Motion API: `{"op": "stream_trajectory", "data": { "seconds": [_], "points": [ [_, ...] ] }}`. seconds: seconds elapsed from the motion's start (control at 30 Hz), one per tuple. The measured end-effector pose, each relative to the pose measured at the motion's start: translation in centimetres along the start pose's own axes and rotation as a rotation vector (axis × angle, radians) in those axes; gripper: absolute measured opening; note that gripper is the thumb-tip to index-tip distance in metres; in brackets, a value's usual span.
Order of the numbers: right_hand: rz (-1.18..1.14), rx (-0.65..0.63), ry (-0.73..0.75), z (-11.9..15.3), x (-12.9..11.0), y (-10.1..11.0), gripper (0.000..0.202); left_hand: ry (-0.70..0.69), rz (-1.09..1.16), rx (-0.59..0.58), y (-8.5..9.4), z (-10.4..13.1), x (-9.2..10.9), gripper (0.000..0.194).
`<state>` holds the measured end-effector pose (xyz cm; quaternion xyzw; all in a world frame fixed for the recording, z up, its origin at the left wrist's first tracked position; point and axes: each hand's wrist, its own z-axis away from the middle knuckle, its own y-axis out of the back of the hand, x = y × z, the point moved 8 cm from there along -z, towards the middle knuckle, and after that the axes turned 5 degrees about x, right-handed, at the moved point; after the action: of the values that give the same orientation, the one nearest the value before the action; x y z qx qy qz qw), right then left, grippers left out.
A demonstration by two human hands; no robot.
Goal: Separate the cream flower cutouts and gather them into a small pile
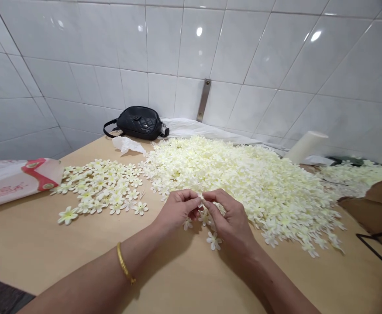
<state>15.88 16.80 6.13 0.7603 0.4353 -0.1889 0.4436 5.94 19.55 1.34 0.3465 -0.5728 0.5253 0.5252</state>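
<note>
My left hand [179,209] and my right hand [228,216] meet in front of a big heap of artificial flowers [243,174], white with yellow centres. Fingertips of both hands pinch a small white flower [200,201], mostly hidden by the fingers. Just below my right hand, a single loose flower [214,240] lies on the wooden table [184,283]. A smaller, looser group of flowers [102,185] is spread to the left of my left hand.
A black handbag [140,122] stands against the tiled wall, with crumpled white tissue [128,145] before it. At left lies a red and white plastic bag [17,181]. A white roll [306,147] leans behind the heap; brown cardboard [380,205] is at right.
</note>
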Motion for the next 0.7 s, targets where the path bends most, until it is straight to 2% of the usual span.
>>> {"op": "stream_trajectory", "data": {
  "seconds": [0.23, 0.53, 0.6, 0.7],
  "points": [
    [0.004, 0.016, -0.043, 0.1, 0.4, 0.1, 0.013, 0.118, 0.134, -0.046, -0.3, 0.0, -1.2, 0.016],
    [0.003, 0.030, -0.069, 0.0, 0.3, 0.2, 0.009, 0.147, 0.184, -0.052, -0.3, 0.0, -1.4, 0.013],
    [0.021, 0.039, -0.039, 0.0, 0.1, 0.3, 0.011, 0.137, 0.193, -0.063, -0.3, 0.0, -1.3, 0.012],
    [0.111, 0.081, 0.080, 0.0, -0.5, 0.4, 0.015, 0.116, 0.216, -0.091, -0.5, 0.0, -1.0, 0.011]
  ]
}}
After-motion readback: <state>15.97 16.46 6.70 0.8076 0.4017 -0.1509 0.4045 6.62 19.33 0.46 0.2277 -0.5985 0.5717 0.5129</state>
